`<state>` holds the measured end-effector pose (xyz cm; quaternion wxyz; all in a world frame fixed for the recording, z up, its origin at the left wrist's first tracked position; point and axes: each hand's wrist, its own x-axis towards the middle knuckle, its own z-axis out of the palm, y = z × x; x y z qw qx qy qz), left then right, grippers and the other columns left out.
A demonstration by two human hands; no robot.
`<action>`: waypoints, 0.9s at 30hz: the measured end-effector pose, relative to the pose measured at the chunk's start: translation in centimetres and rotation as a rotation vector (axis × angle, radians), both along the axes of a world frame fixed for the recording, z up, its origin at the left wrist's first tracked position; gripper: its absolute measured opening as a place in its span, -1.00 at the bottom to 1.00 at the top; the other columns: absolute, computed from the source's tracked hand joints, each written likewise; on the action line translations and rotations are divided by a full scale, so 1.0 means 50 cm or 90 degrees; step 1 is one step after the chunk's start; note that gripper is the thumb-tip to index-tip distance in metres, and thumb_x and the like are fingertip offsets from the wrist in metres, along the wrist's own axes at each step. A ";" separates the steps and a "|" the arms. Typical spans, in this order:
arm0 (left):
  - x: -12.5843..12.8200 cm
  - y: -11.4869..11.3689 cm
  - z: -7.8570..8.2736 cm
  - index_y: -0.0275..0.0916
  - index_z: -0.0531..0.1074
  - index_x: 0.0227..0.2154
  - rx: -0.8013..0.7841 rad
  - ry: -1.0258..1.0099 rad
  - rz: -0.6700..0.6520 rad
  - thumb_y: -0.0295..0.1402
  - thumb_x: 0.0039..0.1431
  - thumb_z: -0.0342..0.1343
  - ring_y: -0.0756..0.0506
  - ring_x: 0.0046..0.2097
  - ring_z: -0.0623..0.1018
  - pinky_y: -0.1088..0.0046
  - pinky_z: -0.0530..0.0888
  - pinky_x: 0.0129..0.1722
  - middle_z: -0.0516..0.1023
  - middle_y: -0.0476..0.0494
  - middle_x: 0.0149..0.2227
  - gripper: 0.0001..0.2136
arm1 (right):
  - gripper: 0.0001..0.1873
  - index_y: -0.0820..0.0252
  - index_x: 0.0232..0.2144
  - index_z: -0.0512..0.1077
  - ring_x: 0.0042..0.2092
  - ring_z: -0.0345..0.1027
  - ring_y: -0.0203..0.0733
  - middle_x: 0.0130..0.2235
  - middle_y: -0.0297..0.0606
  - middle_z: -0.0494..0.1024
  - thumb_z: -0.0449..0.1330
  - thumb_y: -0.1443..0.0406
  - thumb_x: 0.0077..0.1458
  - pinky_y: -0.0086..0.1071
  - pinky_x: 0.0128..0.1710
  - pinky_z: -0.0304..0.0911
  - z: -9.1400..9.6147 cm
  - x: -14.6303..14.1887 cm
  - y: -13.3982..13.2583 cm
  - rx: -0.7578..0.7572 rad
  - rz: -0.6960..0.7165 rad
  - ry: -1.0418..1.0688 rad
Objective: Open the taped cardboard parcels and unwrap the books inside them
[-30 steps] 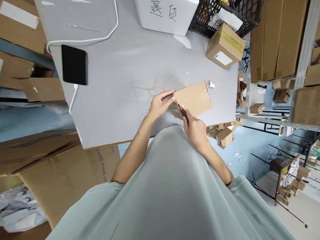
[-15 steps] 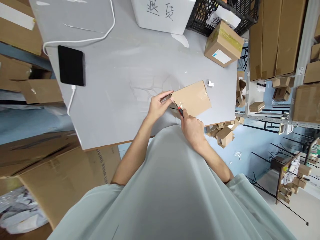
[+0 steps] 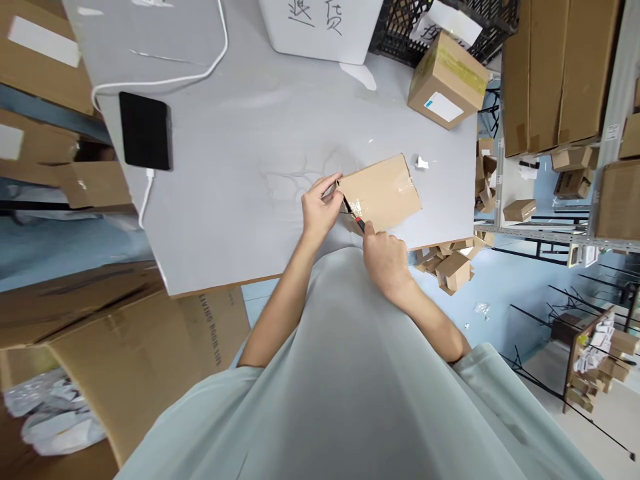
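Observation:
A small brown cardboard box (image 3: 383, 187) with shiny clear tape lies tilted on the grey table, close to my body. At its left end, the fingers and thumb of my left hand (image 3: 320, 210) pinch the far corner. A dark gap shows along that end, between the top panel and a flap. My right hand (image 3: 387, 263) is closed round a red and black utility knife (image 3: 361, 224), its tip at the near part of this gap. The blade itself is too small to make out clearly.
A black phone (image 3: 145, 131) with a white cable lies at the left. Along the back stand a white bin (image 3: 323, 40) and a black crate (image 3: 400, 33), with a taped carton (image 3: 445, 80) beside them. Scrap cardboard (image 3: 453, 270) lies beyond the table's right edge.
The dark gap at the box's left end shows more clearly now. My left hand's fingers have bent more, and the knife has shifted slightly toward me along the edge.

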<state>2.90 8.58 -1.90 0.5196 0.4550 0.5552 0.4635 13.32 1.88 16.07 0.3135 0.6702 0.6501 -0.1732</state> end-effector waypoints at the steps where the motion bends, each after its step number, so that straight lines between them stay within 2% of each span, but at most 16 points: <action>1: 0.002 0.000 0.001 -0.14 0.66 0.14 0.002 0.008 0.004 -0.09 0.34 0.20 -0.24 0.29 0.61 0.16 0.60 0.30 0.66 -0.21 0.21 -0.58 | -0.63 0.30 0.21 0.41 -0.05 0.75 0.01 -0.10 0.14 0.75 -0.01 0.52 0.48 -0.34 -0.12 0.55 0.000 0.001 0.000 0.001 0.002 0.006; 5: 0.009 -0.003 0.002 -0.16 0.67 0.12 0.007 0.024 0.003 -0.07 0.33 0.22 -0.24 0.27 0.62 0.17 0.63 0.27 0.67 -0.22 0.19 -0.58 | -0.64 0.32 0.22 0.39 -0.04 0.75 0.00 -0.10 0.15 0.75 0.00 0.52 0.49 -0.35 -0.11 0.55 -0.001 0.009 -0.004 -0.007 0.001 0.025; 9: 0.009 -0.007 -0.003 -0.11 0.63 0.19 0.003 0.025 0.014 0.02 0.35 0.23 -0.27 0.34 0.58 0.14 0.59 0.32 0.64 -0.23 0.25 -0.52 | -0.64 0.31 0.24 0.36 -0.04 0.75 0.00 -0.08 0.15 0.75 0.00 0.50 0.50 -0.36 -0.10 0.54 -0.016 0.031 -0.008 -0.006 0.006 0.056; 12: 0.007 -0.006 -0.006 -0.13 0.63 0.18 -0.009 0.020 -0.003 0.08 0.28 0.30 -0.30 0.33 0.58 0.10 0.59 0.32 0.64 -0.26 0.25 -0.46 | -0.61 0.30 0.27 0.33 -0.04 0.75 0.00 -0.07 0.14 0.75 -0.05 0.49 0.51 -0.35 -0.12 0.54 -0.024 0.048 -0.013 0.007 0.013 0.077; 15: 0.011 -0.008 -0.007 -0.13 0.63 0.15 -0.019 0.028 -0.011 0.11 0.22 0.34 -0.30 0.31 0.60 0.07 0.60 0.30 0.64 -0.25 0.23 -0.43 | -0.59 0.31 0.29 0.34 -0.06 0.75 0.01 -0.09 0.13 0.75 -0.06 0.49 0.51 -0.33 -0.13 0.54 -0.016 0.064 -0.024 0.001 0.021 0.088; 19: 0.028 -0.012 -0.015 -0.11 0.61 0.19 -0.010 0.037 0.028 0.15 0.25 0.31 -0.33 0.36 0.55 0.05 0.56 0.35 0.61 -0.27 0.28 -0.41 | -0.59 0.31 0.26 0.39 -0.08 0.75 0.02 -0.09 0.14 0.75 -0.03 0.51 0.48 -0.33 -0.15 0.53 -0.001 0.091 -0.042 -0.033 0.022 0.072; 23: 0.031 -0.016 -0.020 -0.11 0.57 0.24 -0.014 0.057 0.027 0.22 0.28 0.27 -0.34 0.38 0.54 0.05 0.55 0.35 0.58 -0.29 0.32 -0.36 | -0.60 0.25 0.32 0.36 -0.10 0.74 0.02 -0.10 0.07 0.76 -0.03 0.39 0.55 -0.31 -0.15 0.50 0.000 0.124 -0.062 -0.034 0.029 0.095; 27: 0.020 -0.019 0.004 -0.09 0.54 0.28 -0.002 0.105 0.013 0.21 0.34 0.22 -0.32 0.37 0.55 0.02 0.52 0.37 0.58 -0.30 0.32 -0.37 | -0.53 0.17 0.44 0.28 -0.10 0.72 0.03 -0.08 -0.01 0.76 -0.06 0.26 0.61 -0.29 -0.14 0.45 0.010 0.165 -0.066 -0.007 -0.006 0.141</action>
